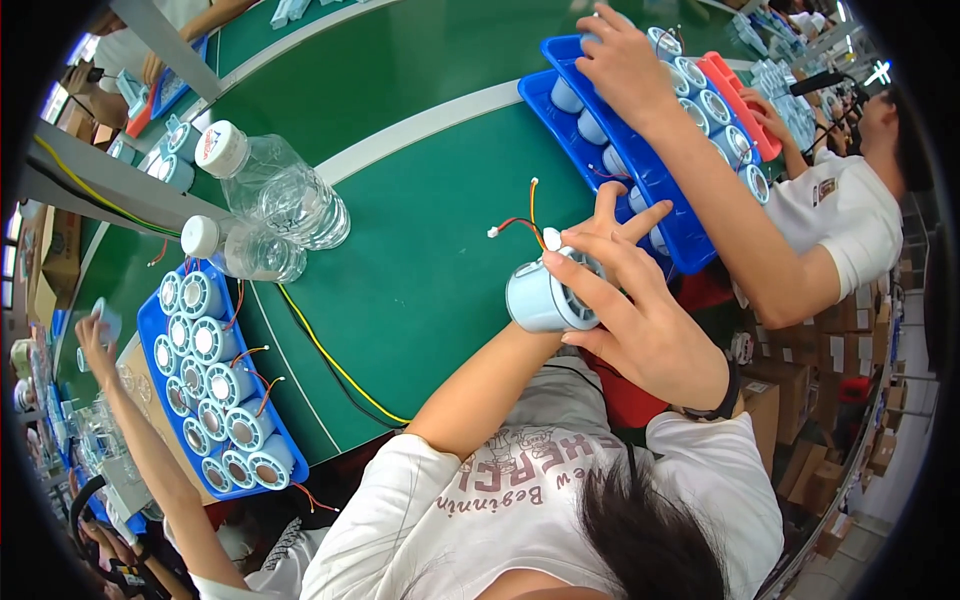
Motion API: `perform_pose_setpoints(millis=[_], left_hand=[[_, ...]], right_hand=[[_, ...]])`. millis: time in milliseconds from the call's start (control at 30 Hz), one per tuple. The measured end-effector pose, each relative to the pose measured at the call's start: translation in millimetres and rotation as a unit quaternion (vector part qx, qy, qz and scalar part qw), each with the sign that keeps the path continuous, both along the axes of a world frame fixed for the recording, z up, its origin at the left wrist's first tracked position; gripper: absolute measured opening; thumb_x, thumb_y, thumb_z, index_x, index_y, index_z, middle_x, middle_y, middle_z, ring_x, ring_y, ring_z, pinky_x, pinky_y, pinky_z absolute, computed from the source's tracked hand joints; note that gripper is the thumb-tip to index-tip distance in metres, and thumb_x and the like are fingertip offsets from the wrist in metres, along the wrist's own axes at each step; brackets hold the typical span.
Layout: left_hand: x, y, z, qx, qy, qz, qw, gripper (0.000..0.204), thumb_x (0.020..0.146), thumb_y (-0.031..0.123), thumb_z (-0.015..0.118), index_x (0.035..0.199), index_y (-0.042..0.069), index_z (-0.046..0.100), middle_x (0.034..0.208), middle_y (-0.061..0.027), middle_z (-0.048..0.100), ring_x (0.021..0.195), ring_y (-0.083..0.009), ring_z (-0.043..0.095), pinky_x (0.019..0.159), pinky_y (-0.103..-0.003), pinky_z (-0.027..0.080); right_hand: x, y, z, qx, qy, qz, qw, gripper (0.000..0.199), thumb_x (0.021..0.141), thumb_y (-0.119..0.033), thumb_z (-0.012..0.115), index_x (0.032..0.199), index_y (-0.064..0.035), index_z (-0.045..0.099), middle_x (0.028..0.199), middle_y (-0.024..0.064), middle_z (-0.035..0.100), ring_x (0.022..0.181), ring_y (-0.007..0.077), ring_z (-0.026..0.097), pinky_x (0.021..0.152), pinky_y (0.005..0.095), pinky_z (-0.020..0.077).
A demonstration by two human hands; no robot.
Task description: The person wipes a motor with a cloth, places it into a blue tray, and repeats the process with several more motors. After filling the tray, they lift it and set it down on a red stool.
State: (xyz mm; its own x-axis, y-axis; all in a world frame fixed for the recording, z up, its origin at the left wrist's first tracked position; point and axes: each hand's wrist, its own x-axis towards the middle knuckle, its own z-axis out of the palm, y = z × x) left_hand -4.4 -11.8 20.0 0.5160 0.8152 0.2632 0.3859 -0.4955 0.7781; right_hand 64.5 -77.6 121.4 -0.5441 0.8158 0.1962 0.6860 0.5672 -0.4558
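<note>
A pale blue cylindrical fan unit (545, 295) is held in the air above the near edge of the green bench (440, 270), its grilled end face turned towards the right hand (645, 325). That end is pinched by the right hand, with one long finger laid across the grille, the thumb tucked under the rim and the other fingers splayed upward. The left hand (527, 340) is hidden behind the cylinder; whether its fingers are closed cannot be told. Red, yellow and black lead wires (522, 218) with a white plug stick up from the unit's top.

The step is judged to be a check or turn of the unit in hand. A steady grip and slack in the wires are called for next.

Open room lies at the bench's middle. It is bounded on the left by two water bottles (285, 200), a yellow-and-black cable (330, 362) and a filled blue tray (150, 345) at the near left edge. On the right are stacked blue trays (690, 245), which a co-worker's hand (622, 62) touches.
</note>
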Motion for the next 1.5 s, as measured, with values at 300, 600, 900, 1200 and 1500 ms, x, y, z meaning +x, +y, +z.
perform_pose_setpoints(millis=[300,600,900,1200,1500], left_hand=[[16.7,10.3,-42.1,0.135,-0.047,0.010,0.990,0.050,0.078,0.013,0.058,0.127,0.024,0.055,0.128,-0.0218,0.042,0.071,-0.0304,0.065,0.060,-0.036,0.053],[14.1,7.2,-22.8,0.142,-0.075,0.038,0.986,0.044,0.074,-0.001,0.056,0.114,0.018,0.059,0.116,-0.0174,0.050,0.067,-0.0319,0.063,0.058,-0.038,0.053],[10.8,-3.4,-8.4,0.127,-0.087,0.042,0.987,0.032,0.079,0.011,0.066,0.109,0.018,0.060,0.107,-0.0119,0.053,0.067,-0.0287,0.063,0.057,-0.036,0.053],[6.4,-0.7,-8.3,0.123,-0.099,0.017,0.987,0.033,0.075,0.013,0.069,0.105,0.012,0.055,0.096,-0.0102,0.050,0.070,-0.0274,0.062,0.057,-0.037,0.052],[6.9,-1.4,-12.7,0.149,-0.108,0.008,0.983,0.030,0.075,0.012,0.068,0.103,0.012,0.056,0.086,-0.0082,0.053,0.070,-0.0256,0.062,0.057,-0.037,0.050]], right_hand=[[5.2,4.0,-4.4,-0.013,0.104,-0.046,0.993,0.062,0.078,-0.008,0.070,0.134,-0.0015,0.044,0.132,0.0181,0.045,0.125,0.0343,0.043,0.104,0.0410,0.0349],[113.9,181.9,25.1,0.190,-0.143,-0.156,0.959,0.049,0.089,-0.023,0.061,0.132,-0.0043,0.045,0.117,0.0200,0.055,0.106,0.0334,0.054,0.092,0.0369,0.0433],[123.0,258.0,0.6,0.044,-0.333,-0.297,0.894,0.053,0.087,-0.040,0.060,0.130,-0.0135,0.046,0.124,0.0175,0.053,0.114,0.0387,0.052,0.091,0.0527,0.0409],[185.1,294.9,15.5,0.078,-0.362,-0.200,0.907,0.053,0.091,-0.043,0.052,0.121,0.0012,0.054,0.102,0.0251,0.062,0.100,0.0382,0.060,0.091,0.0419,0.0452],[285.6,286.8,-11.8,-0.247,-0.210,-0.403,0.856,0.067,0.091,-0.064,0.034,0.098,-0.0036,0.063,0.075,0.0096,0.062,0.065,0.0233,0.058,0.057,0.0328,0.0436]])
